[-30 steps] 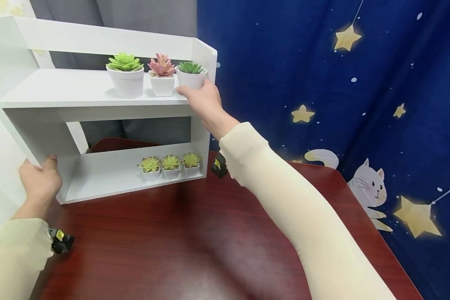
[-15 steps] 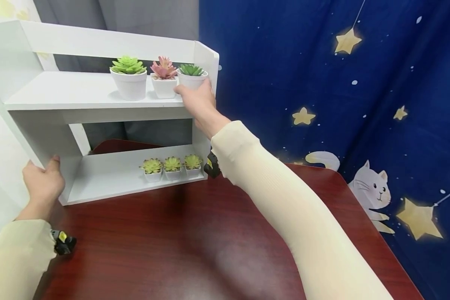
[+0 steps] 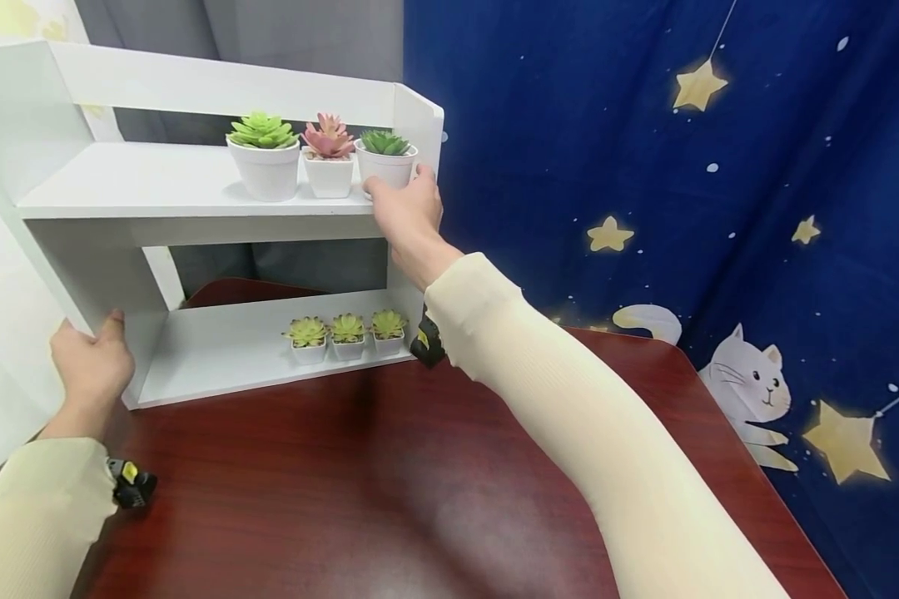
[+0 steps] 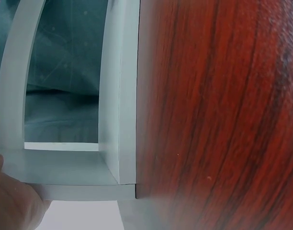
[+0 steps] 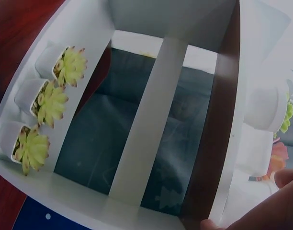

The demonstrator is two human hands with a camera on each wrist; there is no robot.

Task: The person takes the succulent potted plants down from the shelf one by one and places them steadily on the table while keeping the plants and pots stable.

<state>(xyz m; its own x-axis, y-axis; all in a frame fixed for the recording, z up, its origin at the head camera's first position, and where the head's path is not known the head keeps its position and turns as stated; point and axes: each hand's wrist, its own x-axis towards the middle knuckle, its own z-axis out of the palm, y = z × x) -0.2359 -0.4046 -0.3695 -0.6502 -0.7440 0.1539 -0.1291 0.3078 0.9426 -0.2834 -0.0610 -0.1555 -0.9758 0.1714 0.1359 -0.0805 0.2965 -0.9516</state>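
A white two-tier shelf (image 3: 195, 212) stands on the dark red table. My left hand (image 3: 90, 358) grips its left side panel low down, thumb on the inner face, the other fingers hidden outside. On the upper tier, my right hand (image 3: 412, 208) holds the white round pot of a dark green succulent (image 3: 387, 162) at the right end, thumb in front and fingers at its right side. Left of that pot stand a pink succulent (image 3: 329, 158) in a square pot and a bright green succulent (image 3: 264, 158) in a larger round pot.
Three small yellow-green succulents (image 3: 348, 334) in square white pots line the lower tier's right end. The table (image 3: 285, 482) extends in front of the shelf. A blue star-patterned curtain (image 3: 569, 166) hangs behind and to the right.
My right thumb has shifted slightly right across the front of the dark green succulent's pot. The head view has drifted a little; my left hand stays on the side panel.
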